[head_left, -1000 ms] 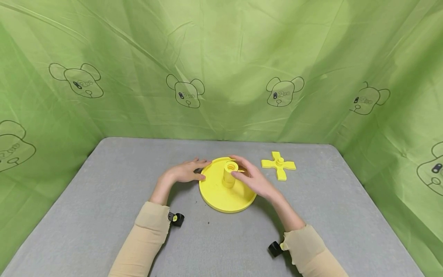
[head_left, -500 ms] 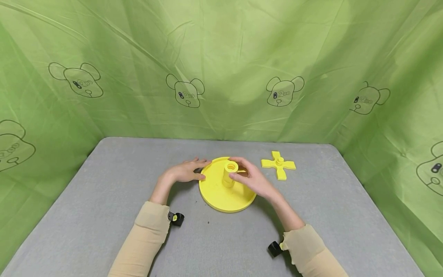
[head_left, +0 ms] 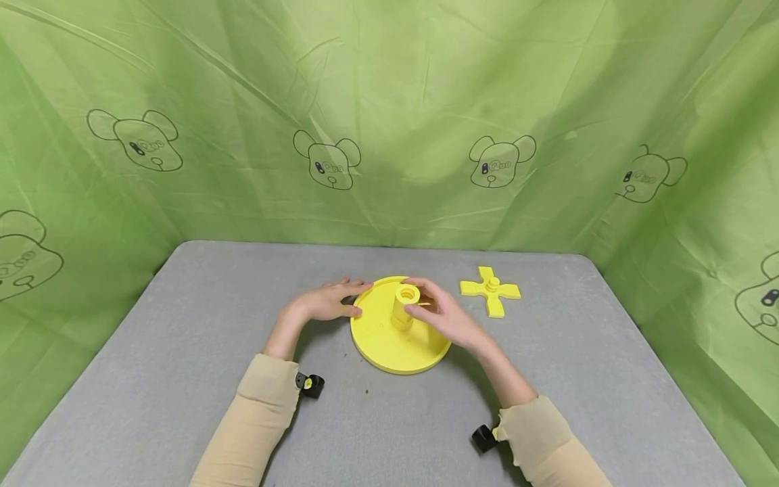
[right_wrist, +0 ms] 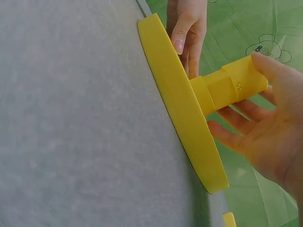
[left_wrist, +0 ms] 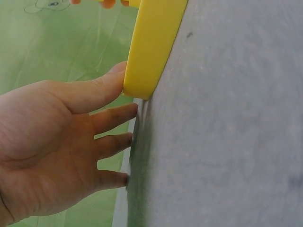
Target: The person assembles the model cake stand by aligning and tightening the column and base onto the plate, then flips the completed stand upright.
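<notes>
1. Fingers (right_wrist: pixel 239 122) of your right hand (head_left: pixel 449 316) are curling round the yellow post (head_left: pixel 399 312), with the thumb pressing its opposite side; they are clamped on it near its upper part.
2. Your left hand (head_left: pixel 328 302) is spreading its fingers apart, nearly straight; its thumb is touching the rim of the yellow disc (head_left: pixel 377 338), while other fingertips are reaching down beside it to the grey table (head_left: pixel 152 372).
3. The disc is lying flat on the table between your hands, showing a smooth, matte, bright yellow face inside a low raised rim.
4. The post is standing upright near the middle of the disc, its base meeting the disc's face.
5. Its open top is showing a round hole with ridged rings inside; lower down, a wider round collar is circling the base, and the side is carrying flat facets and a small marking resembling "35".
6. A yellow cross (head_left: pixel 491 292) is lying apart to the right, beyond your right hand, its four flat arms widening outward and a short round stud standing at its centre.
</notes>
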`<act>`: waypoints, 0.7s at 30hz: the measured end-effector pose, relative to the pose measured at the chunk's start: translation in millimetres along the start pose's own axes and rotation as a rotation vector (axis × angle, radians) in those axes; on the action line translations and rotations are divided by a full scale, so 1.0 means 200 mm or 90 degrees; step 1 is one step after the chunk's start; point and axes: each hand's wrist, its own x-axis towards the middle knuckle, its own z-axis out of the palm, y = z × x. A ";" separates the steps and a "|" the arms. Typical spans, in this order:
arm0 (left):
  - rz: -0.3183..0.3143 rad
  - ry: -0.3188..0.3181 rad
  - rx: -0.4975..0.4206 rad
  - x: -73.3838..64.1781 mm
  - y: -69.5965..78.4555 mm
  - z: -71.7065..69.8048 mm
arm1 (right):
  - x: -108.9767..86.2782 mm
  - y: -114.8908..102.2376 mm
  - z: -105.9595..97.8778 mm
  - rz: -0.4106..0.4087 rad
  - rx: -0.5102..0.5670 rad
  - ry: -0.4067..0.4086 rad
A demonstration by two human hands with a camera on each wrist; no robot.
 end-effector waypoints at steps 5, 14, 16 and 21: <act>0.002 0.003 0.006 0.01 -0.01 0.01 | 0.00 0.01 0.00 -0.002 -0.018 0.021; 0.005 0.002 0.010 0.01 -0.01 0.01 | 0.00 0.01 -0.02 -0.003 -0.033 -0.001; 0.006 0.001 0.009 0.00 -0.01 0.01 | 0.00 0.01 -0.02 -0.005 -0.027 -0.013; 0.010 0.001 0.010 0.00 -0.01 0.01 | -0.01 0.00 -0.02 0.008 -0.024 -0.017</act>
